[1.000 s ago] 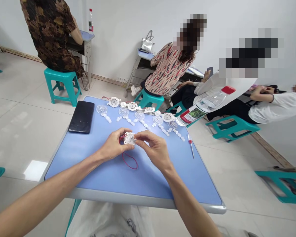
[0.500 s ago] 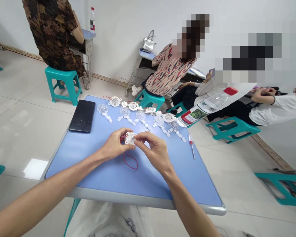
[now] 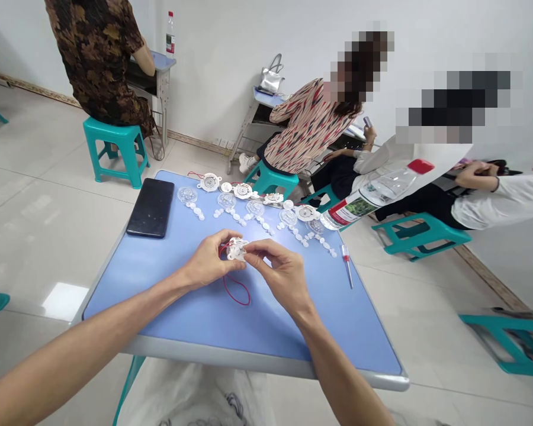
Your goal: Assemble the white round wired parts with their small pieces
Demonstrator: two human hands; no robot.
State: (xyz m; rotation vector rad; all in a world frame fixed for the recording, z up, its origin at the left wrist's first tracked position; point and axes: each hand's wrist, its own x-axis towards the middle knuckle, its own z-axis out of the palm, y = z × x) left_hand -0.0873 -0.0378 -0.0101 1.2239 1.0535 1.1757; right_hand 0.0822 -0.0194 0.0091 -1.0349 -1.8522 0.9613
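Between my hands, above the blue table (image 3: 160, 302), is a small round white plastic housing (image 3: 235, 249) with a red cord (image 3: 237, 296) looping down from it. My left hand (image 3: 213, 260) grips the housing's left side between thumb and fingers. My right hand (image 3: 278, 269) is closed, its thumb and fingertips pinched at the housing's right edge; whether a small part sits between them is too small to tell. Beyond them lie several similar white housings (image 3: 242, 190) in a row, with clear round discs (image 3: 254, 208) and small white pieces (image 3: 198, 212) in front.
A black phone (image 3: 151, 207) lies at the table's left. A screwdriver (image 3: 347, 266) lies near the right edge, and a water bottle (image 3: 373, 195) stands at the back right corner. People sit on green stools (image 3: 115, 148) at other desks along the wall.
The view has shifted slightly, so the scene sits a little differently in the picture. My hands keep nearly the same hold on the white housing. A seated person's raised hand has moved slightly.
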